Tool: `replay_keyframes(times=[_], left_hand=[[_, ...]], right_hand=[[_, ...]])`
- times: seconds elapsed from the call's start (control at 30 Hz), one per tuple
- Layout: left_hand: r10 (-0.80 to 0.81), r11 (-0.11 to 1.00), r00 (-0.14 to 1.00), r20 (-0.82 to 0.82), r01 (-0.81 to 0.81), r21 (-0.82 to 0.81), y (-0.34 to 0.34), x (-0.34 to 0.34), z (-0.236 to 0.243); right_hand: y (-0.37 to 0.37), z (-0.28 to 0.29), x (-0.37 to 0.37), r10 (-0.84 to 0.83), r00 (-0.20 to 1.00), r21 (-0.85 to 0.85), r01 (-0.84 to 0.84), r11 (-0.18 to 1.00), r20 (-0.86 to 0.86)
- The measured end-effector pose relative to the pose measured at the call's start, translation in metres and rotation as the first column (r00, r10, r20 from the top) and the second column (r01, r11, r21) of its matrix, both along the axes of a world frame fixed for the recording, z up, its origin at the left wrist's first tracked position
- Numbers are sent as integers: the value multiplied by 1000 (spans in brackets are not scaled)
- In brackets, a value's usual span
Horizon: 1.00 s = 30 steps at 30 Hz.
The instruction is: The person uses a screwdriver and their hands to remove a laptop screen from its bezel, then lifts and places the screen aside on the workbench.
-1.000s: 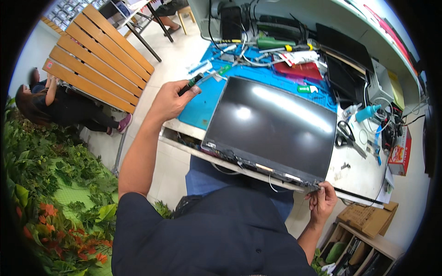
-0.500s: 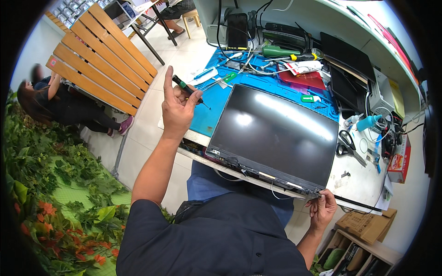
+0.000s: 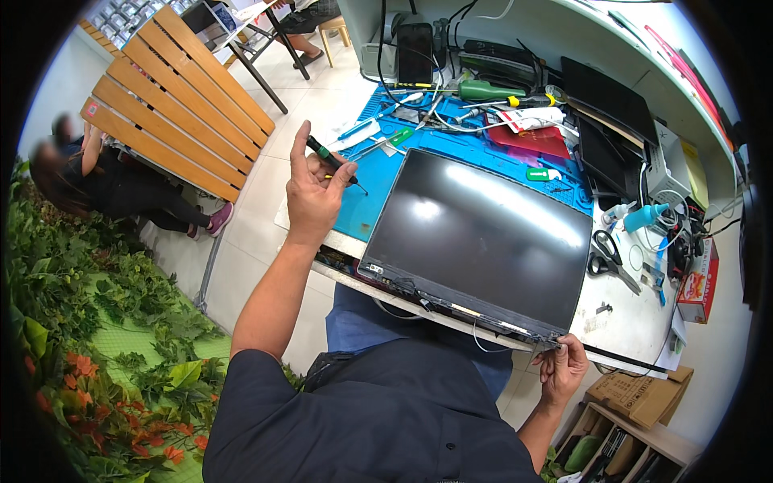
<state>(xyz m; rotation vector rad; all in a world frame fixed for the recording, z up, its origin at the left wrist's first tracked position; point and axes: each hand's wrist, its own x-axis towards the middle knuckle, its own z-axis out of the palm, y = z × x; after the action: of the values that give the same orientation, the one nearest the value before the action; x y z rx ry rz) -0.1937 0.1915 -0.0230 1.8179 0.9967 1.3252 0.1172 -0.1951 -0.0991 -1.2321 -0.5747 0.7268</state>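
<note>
My left hand [image 3: 312, 193] has risen a little since the earlier frame and now pinches the small screwdriver [image 3: 332, 159] above the laptop screen panel's [image 3: 483, 237] left edge, index finger raised. My right hand [image 3: 562, 369] still grips that panel's near right corner, fingers closed on it. Beyond the panel lie the blue mat [image 3: 386, 173] with scattered tools and, to its right, scissors [image 3: 605, 256].
</note>
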Motion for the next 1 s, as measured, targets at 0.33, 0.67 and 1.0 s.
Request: replay_keyframes(times=[0.33, 0.67, 1.0], left_hand=[[-45, 998, 999, 26, 44, 34, 0, -2, -7], [-59, 997, 998, 18, 58, 53, -2, -3, -6], [-119, 991, 990, 77, 114, 71, -5, -7, -11]], right_hand=[[0, 1, 0, 0, 1000, -2, 0, 1000, -8], [0, 0, 0, 5, 1000, 6, -5, 1000, -11], [0, 2, 0, 4, 1000, -3, -4, 1000, -11]])
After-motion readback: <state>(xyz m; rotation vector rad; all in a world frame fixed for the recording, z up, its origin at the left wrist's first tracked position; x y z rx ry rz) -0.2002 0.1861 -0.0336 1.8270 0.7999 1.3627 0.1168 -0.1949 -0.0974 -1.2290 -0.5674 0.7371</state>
